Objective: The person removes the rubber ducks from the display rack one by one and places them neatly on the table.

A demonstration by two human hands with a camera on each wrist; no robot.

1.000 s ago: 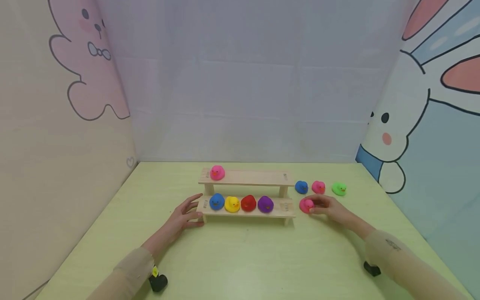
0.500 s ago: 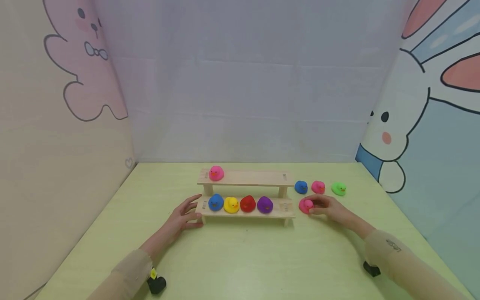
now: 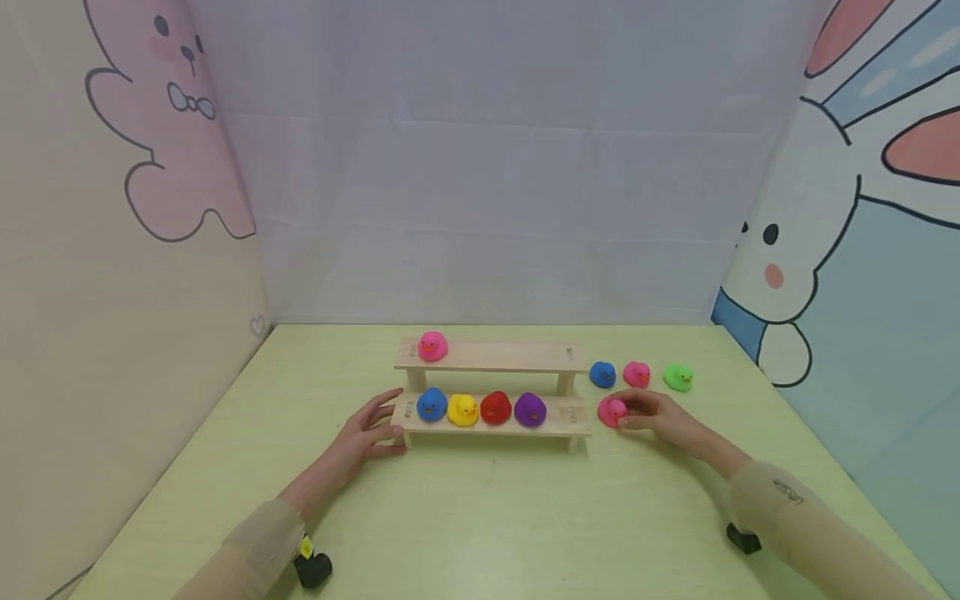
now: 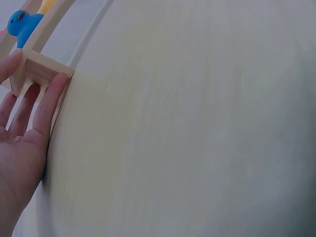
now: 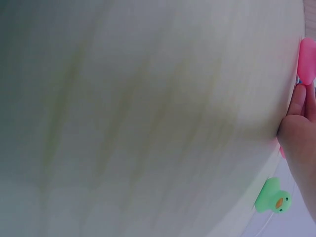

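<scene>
**A:** So the pink duck sits on the table, right of centre in the head view, just off the right end of the wooden rack. The right hand has its fingertips pinched round it, I'd guess because it's tiny and round and rolls off otherwise.

**B:** And the left hand?

**A:** Flat, fingers straight, touching the rack's left end. In the left wrist view the fingers lie against the leg. Looks like it's steadying the thing, since it's light wood.

**B:** What's on it?

**A:** Lower step: blue duck, yellow, red, purple, shoulder to shoulder. Upper step has one pink duck at its left end.

**B:** Spares?

**A:** Three further back and right: blue, pink, green, spaced apart, so each is easy to grab.
</scene>
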